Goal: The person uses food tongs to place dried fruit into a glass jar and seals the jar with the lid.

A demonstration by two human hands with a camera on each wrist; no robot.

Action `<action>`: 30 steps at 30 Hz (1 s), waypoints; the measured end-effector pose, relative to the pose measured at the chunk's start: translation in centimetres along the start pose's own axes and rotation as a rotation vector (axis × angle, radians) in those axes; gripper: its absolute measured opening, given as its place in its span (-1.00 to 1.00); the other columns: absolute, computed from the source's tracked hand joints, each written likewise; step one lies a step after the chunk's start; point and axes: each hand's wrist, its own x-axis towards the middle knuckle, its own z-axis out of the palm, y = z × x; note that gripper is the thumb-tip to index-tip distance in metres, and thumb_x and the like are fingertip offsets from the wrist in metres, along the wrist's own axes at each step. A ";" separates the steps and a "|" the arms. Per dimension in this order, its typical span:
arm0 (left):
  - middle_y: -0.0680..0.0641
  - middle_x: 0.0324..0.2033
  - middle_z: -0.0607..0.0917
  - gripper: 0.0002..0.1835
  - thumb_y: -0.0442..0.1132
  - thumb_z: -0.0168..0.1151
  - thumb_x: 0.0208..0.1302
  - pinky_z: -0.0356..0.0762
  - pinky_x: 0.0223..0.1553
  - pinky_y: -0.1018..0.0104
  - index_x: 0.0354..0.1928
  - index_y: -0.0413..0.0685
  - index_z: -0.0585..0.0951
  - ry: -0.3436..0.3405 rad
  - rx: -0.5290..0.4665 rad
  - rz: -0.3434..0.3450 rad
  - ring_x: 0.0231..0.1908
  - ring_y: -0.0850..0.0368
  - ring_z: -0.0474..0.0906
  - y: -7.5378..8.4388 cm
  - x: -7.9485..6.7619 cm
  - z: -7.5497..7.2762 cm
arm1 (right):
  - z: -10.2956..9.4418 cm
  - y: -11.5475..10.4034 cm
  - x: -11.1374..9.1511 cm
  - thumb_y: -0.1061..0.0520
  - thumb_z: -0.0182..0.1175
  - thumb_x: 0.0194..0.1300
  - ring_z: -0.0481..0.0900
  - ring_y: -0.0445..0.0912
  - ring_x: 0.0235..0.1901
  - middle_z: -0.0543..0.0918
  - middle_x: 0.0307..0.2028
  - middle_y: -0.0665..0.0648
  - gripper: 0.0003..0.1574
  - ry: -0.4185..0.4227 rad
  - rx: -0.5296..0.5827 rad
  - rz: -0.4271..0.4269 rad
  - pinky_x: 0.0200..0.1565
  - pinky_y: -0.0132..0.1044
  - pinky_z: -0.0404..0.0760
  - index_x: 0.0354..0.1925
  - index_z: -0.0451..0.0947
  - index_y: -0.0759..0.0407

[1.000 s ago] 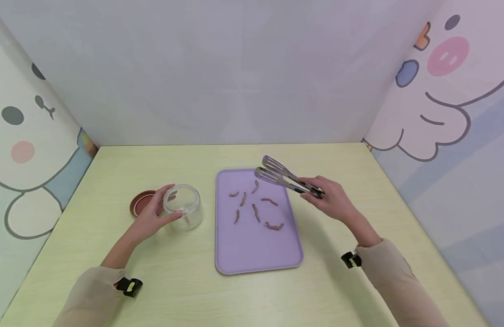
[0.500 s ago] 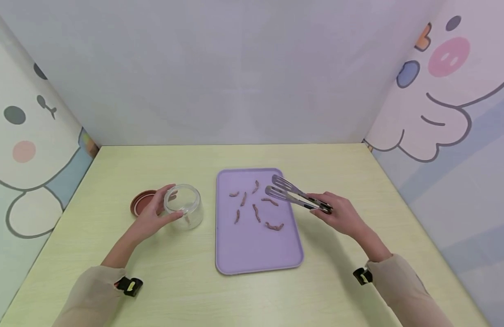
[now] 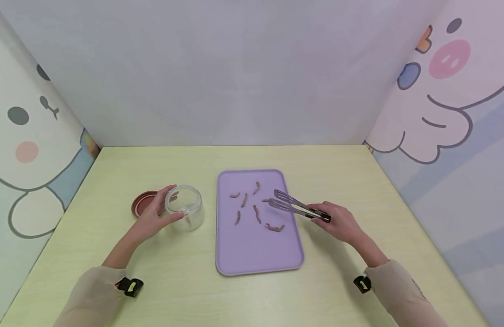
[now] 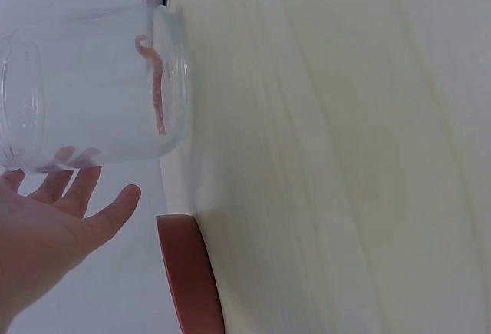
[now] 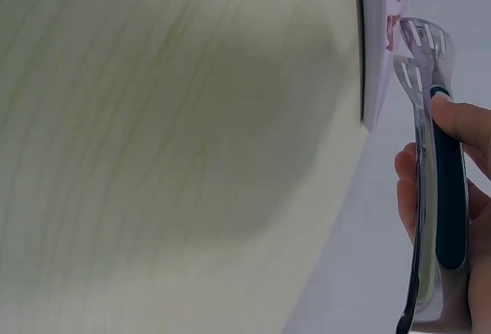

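A worm-like strip (image 3: 265, 200), partly covered by the parted tongs (image 3: 298, 211) pinched in the nearer, right grip (image 3: 337, 221), is seen just past nine o'clock from it, visible end pointed likewise.

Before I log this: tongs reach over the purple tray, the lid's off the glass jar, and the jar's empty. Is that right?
No, the glass jar isn't empty: the left wrist view shows a reddish strip inside. The rest stands.

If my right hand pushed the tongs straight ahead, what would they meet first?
Probably the worm-like piece the tongs in your right hand partly hide, on the purple tray; their height is hard to judge.
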 end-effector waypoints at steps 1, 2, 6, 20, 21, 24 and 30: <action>-0.26 0.19 0.19 -0.18 -0.27 0.26 0.08 0.10 0.12 -0.06 0.30 -0.08 0.00 0.000 0.003 0.001 0.20 -0.16 0.08 0.0 0.0 0.0 | 0.1 0.1 0.0 0.19 0.33 -0.03 0.24 -0.25 -0.62 0.45 -0.49 -0.09 -0.54 -0.004 0.000 0.004 -0.62 -0.40 0.22 -0.07 0.54 0.07; -0.25 0.18 0.20 -0.18 -0.25 0.26 0.08 0.10 0.11 -0.05 0.30 -0.07 0.00 0.002 0.010 0.002 0.19 -0.15 0.08 0.0 0.0 0.0 | 0.2 0.2 0.0 0.19 0.33 -0.02 0.25 -0.24 -0.62 0.46 -0.48 -0.08 -0.54 -0.007 -0.001 0.006 -0.61 -0.40 0.23 -0.07 0.54 0.07; -0.26 0.18 0.20 -0.19 -0.25 0.26 0.08 0.11 0.11 -0.06 0.30 -0.10 0.01 0.006 0.018 0.003 0.19 -0.16 0.10 0.4 -0.1 0.0 | 0.4 0.4 0.0 0.18 0.32 -0.01 0.26 -0.25 -0.62 0.49 -0.45 -0.09 -0.55 -0.013 -0.002 0.012 -0.60 -0.39 0.25 -0.07 0.54 0.05; -0.38 0.15 0.18 -0.23 -0.34 0.22 0.11 0.07 0.10 -0.12 0.26 -0.31 0.00 -0.002 -0.005 0.001 0.17 -0.28 0.06 3.8 -0.7 0.2 | 0.7 0.4 0.5 0.24 0.31 -0.02 0.34 -0.27 -0.59 0.55 -0.43 -0.08 -0.58 -0.028 0.013 0.009 -0.56 -0.36 0.34 -0.11 0.54 0.03; -0.38 0.15 0.18 -0.23 -0.33 0.22 0.11 0.07 0.11 -0.12 0.26 -0.31 -0.01 -0.001 -0.002 -0.002 0.18 -0.28 0.06 3.8 -0.7 0.2 | 0.7 0.4 0.5 0.24 0.30 -0.02 0.35 -0.28 -0.59 0.55 -0.44 -0.08 -0.58 -0.027 0.014 0.007 -0.56 -0.36 0.34 -0.12 0.54 0.02; -0.39 0.16 0.17 -0.22 -0.33 0.22 0.10 0.06 0.11 -0.11 0.26 -0.30 -0.01 0.000 0.002 -0.008 0.18 -0.28 0.05 3.6 -0.7 0.1 | 0.8 0.5 0.5 0.26 0.30 -0.01 0.36 -0.29 -0.59 0.54 -0.45 -0.10 -0.60 -0.024 0.019 -0.003 -0.56 -0.37 0.34 -0.13 0.54 0.02; -0.34 0.18 0.17 -0.19 -0.32 0.24 0.09 0.06 0.12 -0.09 0.29 -0.20 -0.01 0.000 -0.014 -0.015 0.20 -0.23 0.05 1.8 -0.3 0.0 | 0.8 0.5 0.6 0.28 0.29 -0.01 0.32 -0.29 -0.63 0.50 -0.52 -0.13 -0.62 -0.018 0.034 -0.016 -0.60 -0.39 0.30 -0.16 0.54 0.03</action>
